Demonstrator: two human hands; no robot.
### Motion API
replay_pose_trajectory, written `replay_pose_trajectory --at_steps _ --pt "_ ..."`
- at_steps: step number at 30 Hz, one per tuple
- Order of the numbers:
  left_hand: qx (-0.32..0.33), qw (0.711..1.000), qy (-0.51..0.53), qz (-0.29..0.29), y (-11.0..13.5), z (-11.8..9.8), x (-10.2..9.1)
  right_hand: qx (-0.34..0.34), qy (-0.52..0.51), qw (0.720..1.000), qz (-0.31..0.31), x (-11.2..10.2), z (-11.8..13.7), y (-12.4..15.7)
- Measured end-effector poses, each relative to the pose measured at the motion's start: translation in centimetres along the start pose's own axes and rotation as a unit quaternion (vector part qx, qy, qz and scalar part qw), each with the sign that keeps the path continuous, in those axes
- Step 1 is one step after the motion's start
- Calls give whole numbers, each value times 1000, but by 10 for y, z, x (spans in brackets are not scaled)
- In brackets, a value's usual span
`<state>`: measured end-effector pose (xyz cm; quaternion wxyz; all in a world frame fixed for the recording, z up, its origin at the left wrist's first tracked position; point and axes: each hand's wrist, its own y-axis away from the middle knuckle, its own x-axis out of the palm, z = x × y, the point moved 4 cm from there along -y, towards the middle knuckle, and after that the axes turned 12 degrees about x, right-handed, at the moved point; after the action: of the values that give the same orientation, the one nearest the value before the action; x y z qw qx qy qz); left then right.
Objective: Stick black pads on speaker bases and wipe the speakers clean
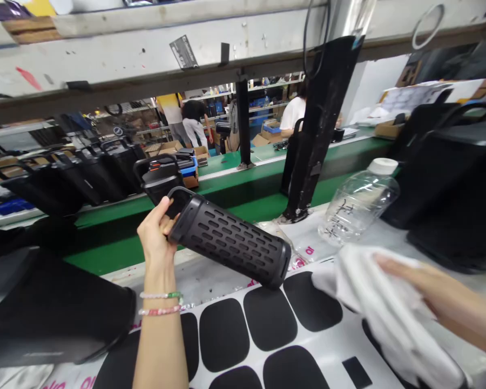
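My left hand [157, 227] is closed around the handle end of a black slotted canister-like housing [230, 240]. The housing is tilted, its far end lower and to the right, above a white sheet with rounded black pads [224, 335]. Beaded bracelets circle my left wrist. At the right, my right hand [405, 273] grips a bunched white cloth [372, 292]; motion blurs both. Cloth and housing are apart. Behind the cloth a clear plastic bottle [358, 200] with a white cap and handwriting stands on the bench.
Large black bins stand at the left [52, 302] and right [457, 178]. A black post [324, 124] rises behind the bench, beside a green conveyor [243, 200]. An overhead beam [117, 43] crosses the top. Several people [194, 119] are farther back.
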<state>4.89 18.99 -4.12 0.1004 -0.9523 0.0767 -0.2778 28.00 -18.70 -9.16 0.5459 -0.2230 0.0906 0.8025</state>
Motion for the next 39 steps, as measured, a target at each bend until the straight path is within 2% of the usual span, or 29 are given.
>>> replay_pose_trajectory --at_steps 1,2,3,5,6,8,10,13,16,18,20,23,26,27,31,34,37,39 --pt "1 1000 0 1 0 0 0 -4 105 994 28 3 -14 1" --pt "3 1000 1 2 0 0 0 -9 213 977 25 3 -28 3" --pt "3 1000 2 4 0 -1 0 -18 299 954 -5 0 -40 7" --pt "5 1000 2 4 -1 -1 0 -73 356 929 -75 -2 -56 18" --pt "5 1000 2 3 -1 0 -1 -116 350 927 -65 3 -62 25" --pt "6 1000 -2 1 -3 1 -3 -207 313 927 11 20 -67 40" --pt "7 1000 -8 2 -5 3 -5 -240 292 924 52 36 -65 50" --pt "4 1000 -13 11 -7 6 -7 -211 241 947 -17 47 -42 50" --pt "1 1000 -13 20 -8 6 -7 -221 166 955 -112 60 5 46" --pt "5 1000 -13 25 -8 6 -7 -287 120 943 -120 77 36 44" --pt "12 999 -12 28 -7 5 -6 -367 91 922 -88 98 58 43" --pt "22 999 -11 29 -6 3 -5 -456 116 882 -36 120 67 44" --pt "32 999 -13 34 -2 0 -1 -532 166 831 11 124 63 47" --pt "39 999 -14 35 0 -2 1 -544 172 821 23 122 62 46" --pt "48 998 -14 45 7 -9 8 -543 169 823 22 113 62 37" --pt "52 997 -18 59 11 -14 11 -563 181 806 17 111 63 32" --pt "58 995 -12 81 13 -17 12 -542 194 818 -8 107 62 31" --pt "38 994 -11 98 13 -16 14 -540 200 817 13 105 59 40"
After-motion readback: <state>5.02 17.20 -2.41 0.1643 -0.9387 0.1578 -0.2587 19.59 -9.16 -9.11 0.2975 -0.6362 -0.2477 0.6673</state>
